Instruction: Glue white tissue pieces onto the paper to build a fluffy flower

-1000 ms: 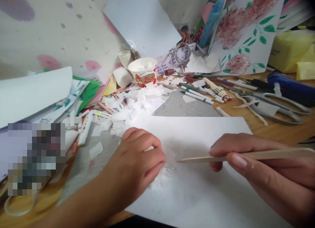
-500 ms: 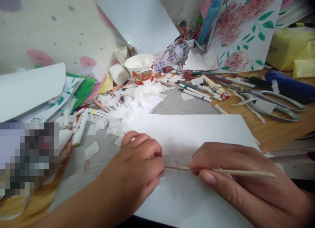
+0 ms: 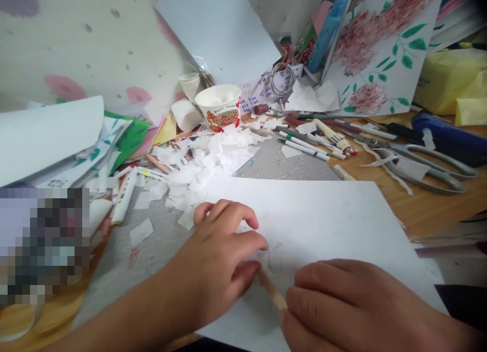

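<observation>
Fingers (image 3: 238, 213) of the left hand (image 3: 222, 255) are bent and close together, with their tips down on a little thin scrap (image 3: 272, 252) of paper. I cannot tell if they pinch the scrap or only press on it. That scrap lies on the big white sheet (image 3: 335, 215), which sits on the desk right in front of the person. On the near side of the sheet, the right hand (image 3: 342, 306) is closed around a wooden stick (image 3: 272, 289). Only a short bit of the stick shows, and its tip touches the left thumb, just beside the scrap. Behind the sheet there is a grey mat (image 3: 274, 162). A heap of torn white paper bits (image 3: 213, 159) lies on the mat, near the left hand. A paper cup (image 3: 221, 107) with red pictures stands upright behind the heap. Some pens (image 3: 304, 145) lie to the right of the cup. Big grey scissors (image 3: 422, 164) lie on the wooden desk (image 3: 437, 205), well apart from both hands. A flower painting (image 3: 380, 47) leans up at the back. A blue stapler (image 3: 449, 135) lies behind the scissors.
</observation>
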A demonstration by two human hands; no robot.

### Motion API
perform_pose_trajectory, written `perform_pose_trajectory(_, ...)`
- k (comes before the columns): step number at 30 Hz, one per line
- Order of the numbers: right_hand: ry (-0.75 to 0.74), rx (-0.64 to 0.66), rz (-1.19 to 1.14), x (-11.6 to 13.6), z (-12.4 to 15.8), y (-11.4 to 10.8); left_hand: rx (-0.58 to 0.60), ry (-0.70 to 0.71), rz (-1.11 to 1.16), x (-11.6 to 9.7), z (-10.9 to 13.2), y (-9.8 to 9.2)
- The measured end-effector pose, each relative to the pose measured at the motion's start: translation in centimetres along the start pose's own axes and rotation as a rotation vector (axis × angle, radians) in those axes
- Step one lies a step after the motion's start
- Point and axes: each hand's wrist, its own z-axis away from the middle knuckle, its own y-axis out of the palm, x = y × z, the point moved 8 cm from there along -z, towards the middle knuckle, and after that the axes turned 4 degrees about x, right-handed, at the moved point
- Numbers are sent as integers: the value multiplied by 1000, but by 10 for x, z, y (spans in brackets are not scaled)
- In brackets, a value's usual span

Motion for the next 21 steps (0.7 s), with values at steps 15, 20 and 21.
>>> perform_pose_trajectory(15, 287, -91, -179, -33, 18, -34, 100, 112, 15, -8, 6, -10)
perform_pose_trajectory(20, 219, -137, -344, -27, 8, -30, 33, 59, 157, 14, 9, -42)
perform_pose_trajectory(21, 214, -156, -353, -26, 7, -31, -54, 29, 170, 27, 10, -55)
